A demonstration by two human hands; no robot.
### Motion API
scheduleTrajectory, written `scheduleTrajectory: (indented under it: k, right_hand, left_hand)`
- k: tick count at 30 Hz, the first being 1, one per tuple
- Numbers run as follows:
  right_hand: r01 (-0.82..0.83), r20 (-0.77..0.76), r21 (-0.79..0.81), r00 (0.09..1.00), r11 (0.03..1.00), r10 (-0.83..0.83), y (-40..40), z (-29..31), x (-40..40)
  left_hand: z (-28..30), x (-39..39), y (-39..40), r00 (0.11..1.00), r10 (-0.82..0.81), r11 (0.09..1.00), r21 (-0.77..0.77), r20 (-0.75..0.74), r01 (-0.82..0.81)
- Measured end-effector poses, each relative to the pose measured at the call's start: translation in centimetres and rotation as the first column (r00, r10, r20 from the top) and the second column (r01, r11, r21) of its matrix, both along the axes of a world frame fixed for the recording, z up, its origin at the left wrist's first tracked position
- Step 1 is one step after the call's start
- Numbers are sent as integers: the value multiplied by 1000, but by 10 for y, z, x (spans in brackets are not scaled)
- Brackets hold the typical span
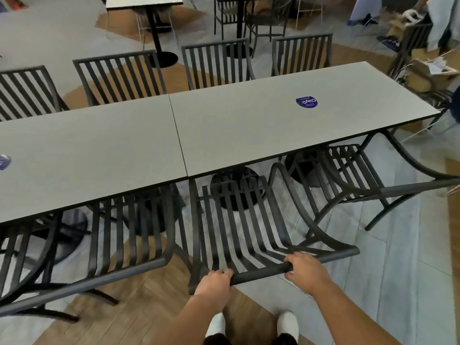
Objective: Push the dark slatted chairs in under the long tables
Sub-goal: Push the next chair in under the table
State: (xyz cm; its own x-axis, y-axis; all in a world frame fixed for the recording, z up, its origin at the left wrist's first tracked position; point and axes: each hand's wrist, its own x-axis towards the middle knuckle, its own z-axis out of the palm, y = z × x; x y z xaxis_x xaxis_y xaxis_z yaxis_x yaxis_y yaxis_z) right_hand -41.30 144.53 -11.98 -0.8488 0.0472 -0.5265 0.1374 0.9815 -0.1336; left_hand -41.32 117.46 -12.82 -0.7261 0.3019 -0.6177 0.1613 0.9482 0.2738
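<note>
Two long grey tables (249, 125) stand end to end across the view. A dark slatted chair (239, 220) faces the right-hand table, its seat partly under the near edge. My left hand (215, 281) grips the left part of its top rail. My right hand (305, 271) grips the same rail further right. To its left a second slatted chair (124, 230) sits partly under the left table. On the right a third chair (353, 170) stands at an angle, its seat partly under the table end.
Several more slatted chairs (119, 75) line the far side of the tables. Smaller pedestal tables (144, 1) stand beyond. Paper bags and boxes (423, 73) crowd the far right, where people stand. Black round table bases (234, 190) sit under the tables. My white shoes (287, 322) are below.
</note>
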Motion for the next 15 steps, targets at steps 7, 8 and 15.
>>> scheduleTrajectory:
  k: [7,8,15]
  right_hand:
    - [-200,27,-17,979,980,201,24,-11,-12]
    - [-217,15,-26,976,976,217,27,-12,-12]
    - [-187,-65,-77,981,979,182,34,-18,-9]
  left_hand:
    - [6,6,22,995,54,990,-124,-83,-64]
    - [7,7,24,993,70,988,-127,-98,-82]
    - [4,7,34,985,130,978,-151,-110,-146]
